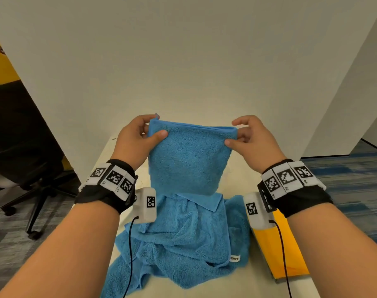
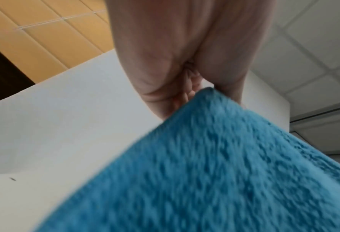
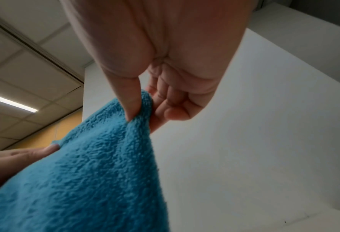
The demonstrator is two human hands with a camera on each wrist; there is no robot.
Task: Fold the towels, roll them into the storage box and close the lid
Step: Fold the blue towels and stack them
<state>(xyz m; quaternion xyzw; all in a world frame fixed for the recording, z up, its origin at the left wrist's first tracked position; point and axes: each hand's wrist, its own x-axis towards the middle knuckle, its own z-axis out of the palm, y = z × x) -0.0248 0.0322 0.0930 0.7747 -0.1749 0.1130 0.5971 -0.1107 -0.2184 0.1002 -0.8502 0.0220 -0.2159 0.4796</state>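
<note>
Crumpled towels (image 1: 183, 244) below; left hand (image 1: 136, 138) and right hand (image 1: 252, 138) pinch seemingly folded towel (image 1: 189, 160).

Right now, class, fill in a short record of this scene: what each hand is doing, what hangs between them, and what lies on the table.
left hand: pinches the top left corner of the held towel
right hand: pinches the top right corner
held towel: blue, folded, hanging upright between the hands
towel pile: blue, crumpled on the table
yellow folder: flat, right of the pile
storage box: not in view
</note>
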